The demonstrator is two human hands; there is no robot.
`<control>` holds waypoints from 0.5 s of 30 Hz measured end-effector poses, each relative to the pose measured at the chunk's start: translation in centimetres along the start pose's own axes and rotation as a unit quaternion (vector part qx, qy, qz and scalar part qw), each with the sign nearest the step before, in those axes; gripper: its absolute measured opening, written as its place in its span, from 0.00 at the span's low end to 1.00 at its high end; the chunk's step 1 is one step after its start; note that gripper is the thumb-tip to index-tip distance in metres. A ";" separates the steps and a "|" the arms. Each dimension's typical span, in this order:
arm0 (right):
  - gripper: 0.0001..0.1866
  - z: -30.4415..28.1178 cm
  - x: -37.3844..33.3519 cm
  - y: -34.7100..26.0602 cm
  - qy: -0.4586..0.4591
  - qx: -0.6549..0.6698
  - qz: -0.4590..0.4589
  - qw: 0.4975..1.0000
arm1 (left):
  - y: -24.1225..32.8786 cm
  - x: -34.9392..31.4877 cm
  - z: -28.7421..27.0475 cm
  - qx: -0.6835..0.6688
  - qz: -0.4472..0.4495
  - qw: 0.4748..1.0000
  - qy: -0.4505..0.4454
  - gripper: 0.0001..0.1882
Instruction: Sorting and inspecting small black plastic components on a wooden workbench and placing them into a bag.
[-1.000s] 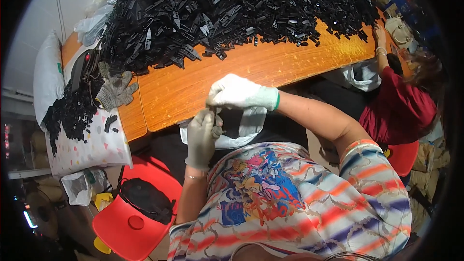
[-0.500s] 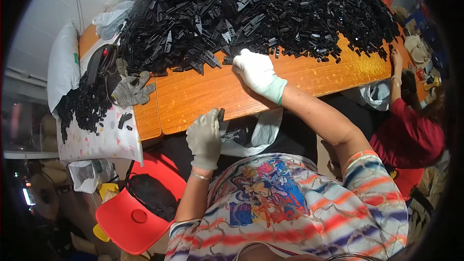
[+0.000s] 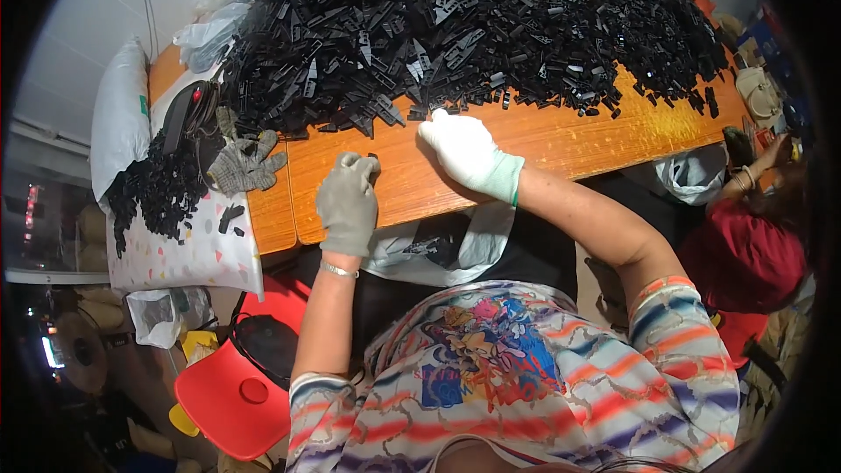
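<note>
My left hand [image 3: 347, 203], in a grey glove, is closed over the near table edge. The dark tip of a small black plastic part [image 3: 374, 157] pokes out beside its curled fingers. To its right, my right hand [image 3: 466, 151], in a white glove, is closed just above the wood. Its fingertips point at the near edge of a wide pile of black plastic parts [image 3: 385, 35], and whatever they grip is hidden. Below the table edge a white plastic bag [image 3: 486, 250] hangs open by my lap, with dark parts inside.
On the orange wooden table [image 3: 569, 144], a knitted grey glove [image 3: 245, 165] lies at the left near a smaller black heap [image 3: 156, 188]. A white sack [image 3: 118, 114] leans there. A red chair [image 3: 229, 398] stands lower left. A co-worker in dark red [image 3: 745, 250] sits at the right.
My left hand has moved from over the bag up and left onto the table edge, still with the black part. My right hand has drawn back slightly. The co-worker's hand has left the table edge.
</note>
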State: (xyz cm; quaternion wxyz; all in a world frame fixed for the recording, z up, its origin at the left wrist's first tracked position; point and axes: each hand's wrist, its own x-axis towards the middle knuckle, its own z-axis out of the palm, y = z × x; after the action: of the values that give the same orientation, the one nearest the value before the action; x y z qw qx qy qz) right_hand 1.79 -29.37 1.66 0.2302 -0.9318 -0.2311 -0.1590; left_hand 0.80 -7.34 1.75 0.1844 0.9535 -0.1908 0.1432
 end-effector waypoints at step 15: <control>0.09 -1.7 -0.8 -0.2 -0.078 0.173 0.206 0.960 | -1.4 7.4 0.5 0.086 -0.072 0.992 0.059 0.14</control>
State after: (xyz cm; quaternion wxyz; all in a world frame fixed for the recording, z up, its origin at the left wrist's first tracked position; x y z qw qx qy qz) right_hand 0.65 -30.35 2.84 0.3965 -0.9149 -0.0758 0.0077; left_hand 8.08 -8.71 3.41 0.1230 0.9668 -0.0974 0.2015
